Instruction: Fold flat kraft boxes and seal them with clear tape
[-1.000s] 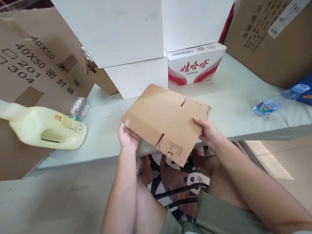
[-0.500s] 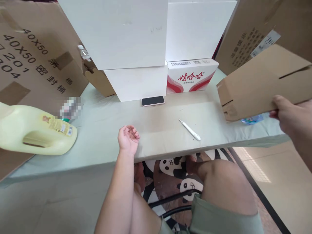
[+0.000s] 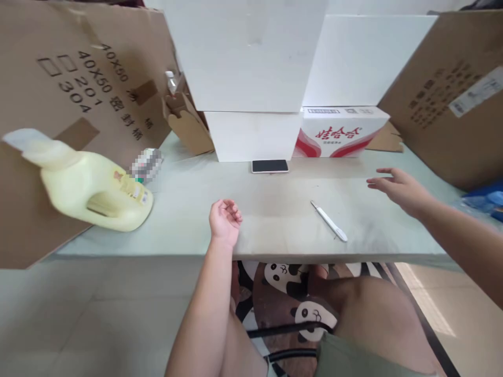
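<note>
My left hand [image 3: 226, 222] rests palm up at the table's front edge, its fingers loosely curled and nothing in it. Over the right side of the table my right hand [image 3: 398, 189] reaches out with fingers apart, holding nothing. Between the two hands lies a white scalpel-like craft knife [image 3: 329, 221], slanted on the cloth. A phone [image 3: 270, 166] with a dark screen lies farther back, against the white boxes. Part of a brown cardboard piece [image 3: 386, 139] shows beyond my right hand; the rest is hidden behind the red-and-white carton [image 3: 340, 133].
Large white boxes [image 3: 251, 57] stand at the back centre. Big brown cartons [image 3: 129, 63] flank both sides. A yellow detergent bottle [image 3: 88, 183] leans at the left, near a small blurred-out item [image 3: 146, 165]. Blue plastic packaging [image 3: 487, 201] sits at the right edge.
My right hand has let go of the cardboard piece, which now stands at the back right beside the carton. My view has turned left. The left hand stays at the table edge.
</note>
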The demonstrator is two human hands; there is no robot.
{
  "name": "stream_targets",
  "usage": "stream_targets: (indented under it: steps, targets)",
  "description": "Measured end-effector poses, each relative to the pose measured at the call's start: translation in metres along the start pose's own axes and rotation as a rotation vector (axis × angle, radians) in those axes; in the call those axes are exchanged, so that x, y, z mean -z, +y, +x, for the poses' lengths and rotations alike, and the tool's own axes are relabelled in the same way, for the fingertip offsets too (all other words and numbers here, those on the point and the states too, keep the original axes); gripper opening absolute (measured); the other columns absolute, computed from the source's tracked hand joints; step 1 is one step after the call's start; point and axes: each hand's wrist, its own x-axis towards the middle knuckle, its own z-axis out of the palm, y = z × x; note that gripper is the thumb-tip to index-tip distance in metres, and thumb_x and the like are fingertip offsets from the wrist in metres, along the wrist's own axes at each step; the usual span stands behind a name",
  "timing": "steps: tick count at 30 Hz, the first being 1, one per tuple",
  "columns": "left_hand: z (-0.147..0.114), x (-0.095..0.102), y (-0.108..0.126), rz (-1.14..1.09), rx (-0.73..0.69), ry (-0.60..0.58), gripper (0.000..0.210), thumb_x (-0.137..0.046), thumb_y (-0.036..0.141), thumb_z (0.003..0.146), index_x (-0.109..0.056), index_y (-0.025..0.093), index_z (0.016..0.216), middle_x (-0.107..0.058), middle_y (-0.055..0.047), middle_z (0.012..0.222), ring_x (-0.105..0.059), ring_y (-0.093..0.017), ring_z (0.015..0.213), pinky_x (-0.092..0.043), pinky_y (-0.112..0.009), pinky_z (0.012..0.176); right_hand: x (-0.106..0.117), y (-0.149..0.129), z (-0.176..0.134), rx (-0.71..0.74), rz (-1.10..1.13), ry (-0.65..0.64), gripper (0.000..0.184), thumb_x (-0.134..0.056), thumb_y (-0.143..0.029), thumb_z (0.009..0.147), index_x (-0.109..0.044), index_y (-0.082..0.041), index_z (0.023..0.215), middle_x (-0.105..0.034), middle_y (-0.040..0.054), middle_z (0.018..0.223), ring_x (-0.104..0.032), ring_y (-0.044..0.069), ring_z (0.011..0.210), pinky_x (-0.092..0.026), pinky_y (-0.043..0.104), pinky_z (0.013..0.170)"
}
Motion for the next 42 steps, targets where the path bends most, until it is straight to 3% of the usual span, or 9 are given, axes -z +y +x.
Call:
stream_targets:
  steps: [5, 11, 16, 20, 25, 29, 36, 39, 42]
  targets:
    - [-0.002, 0.010, 0.011, -0.089, -0.031, 0.008, 0.023, -0.052, 0.036, 0.079, -0.056, 0.017, 0.067, -0.047, 0.004, 0.054, -0.043, -0.008, 0.043, -0.032, -0.020, 0.044, -0.068, -0.069, -0.008, 0.239, -0.079, -0.236, 0.042, -0.058, -0.039, 0.089, -0.054, -0.023, 0.127, -0.073, 0.0111, 0.118, -0.066, 0.025, 0.106, -0.049, 0.041, 0.089]
    - [0.001, 0.028, 0.027, -0.147, -0.031, 0.038, 0.023, -0.052, 0.038, 0.079, -0.057, 0.017, 0.070, -0.046, 0.004, 0.056, -0.043, -0.007, 0.043, -0.031, -0.019, 0.045, -0.184, -0.164, -0.020, 0.664, -0.045, -0.437, 0.036, -0.060, -0.033, 0.083, -0.058, -0.024, 0.117, -0.074, 0.0106, 0.112, -0.070, 0.027, 0.100, -0.055, 0.046, 0.088]
    - [0.005, 0.038, 0.042, -0.231, -0.038, 0.083, 0.025, -0.047, 0.036, 0.083, -0.055, 0.017, 0.070, -0.044, 0.004, 0.055, -0.041, -0.007, 0.043, -0.030, -0.019, 0.045, -0.269, -0.263, -0.055, 1.020, 0.018, -0.442, 0.041, -0.057, -0.029, 0.083, -0.056, -0.019, 0.123, -0.063, 0.0153, 0.128, -0.069, 0.026, 0.098, -0.056, 0.046, 0.089]
    - [0.009, 0.042, 0.052, -0.292, -0.037, 0.088, 0.027, -0.043, 0.034, 0.086, -0.054, 0.016, 0.069, -0.042, 0.003, 0.055, -0.040, -0.007, 0.043, -0.028, -0.019, 0.045, -0.308, -0.346, -0.074, 1.210, -0.066, -0.299, 0.060, -0.058, -0.025, 0.082, -0.044, -0.018, 0.140, -0.047, 0.0168, 0.147, -0.062, 0.032, 0.115, -0.052, 0.049, 0.094]
    - [0.011, 0.048, 0.061, -0.314, -0.052, 0.104, 0.027, -0.042, 0.033, 0.085, -0.054, 0.017, 0.067, -0.042, 0.003, 0.055, -0.038, -0.008, 0.042, -0.028, -0.021, 0.046, -0.316, -0.404, -0.072, 1.048, -0.397, -0.235, 0.049, -0.058, -0.019, 0.084, -0.051, -0.019, 0.133, -0.059, 0.0160, 0.134, -0.061, 0.037, 0.114, -0.050, 0.052, 0.090]
    - [0.010, 0.055, 0.068, -0.310, -0.107, 0.154, 0.023, -0.047, 0.035, 0.082, -0.052, 0.018, 0.067, -0.041, 0.004, 0.056, -0.039, -0.008, 0.044, -0.027, -0.020, 0.046, -0.283, -0.372, -0.074, 1.094, -0.417, -0.165, 0.027, -0.050, -0.018, 0.088, -0.063, -0.020, 0.113, -0.070, 0.0117, 0.112, -0.065, 0.031, 0.100, -0.050, 0.043, 0.082]
    - [0.011, 0.056, 0.057, -0.074, -0.553, 0.375, 0.015, -0.053, 0.034, 0.079, -0.054, 0.020, 0.073, -0.056, 0.000, 0.073, -0.058, -0.012, 0.069, -0.041, -0.022, 0.063, -0.150, -0.186, -0.103, 1.200, -0.205, 0.048, 0.018, -0.053, -0.027, 0.082, -0.064, -0.022, 0.096, -0.071, 0.0064, 0.086, -0.062, 0.022, 0.070, -0.045, 0.034, 0.064]
    - [0.004, 0.041, 0.034, 0.174, -0.717, 0.104, 0.024, -0.057, 0.043, 0.084, -0.065, 0.023, 0.093, -0.068, -0.006, 0.109, -0.063, -0.018, 0.108, -0.047, -0.027, 0.086, -0.102, -0.111, -0.118, 1.149, -0.077, 0.110, 0.013, -0.053, -0.024, 0.076, -0.062, -0.026, 0.087, -0.066, 0.0053, 0.077, -0.061, 0.024, 0.072, -0.048, 0.040, 0.071]
    - [-0.005, 0.021, 0.005, 0.385, -0.725, -0.276, 0.044, -0.057, 0.059, 0.086, -0.068, 0.025, 0.112, -0.066, -0.009, 0.129, -0.058, -0.025, 0.126, -0.045, -0.035, 0.103, -0.081, -0.058, -0.127, 0.950, 0.094, 0.158, 0.015, -0.052, -0.023, 0.077, -0.061, -0.030, 0.087, -0.068, 0.0060, 0.085, -0.063, 0.027, 0.082, -0.050, 0.045, 0.079]
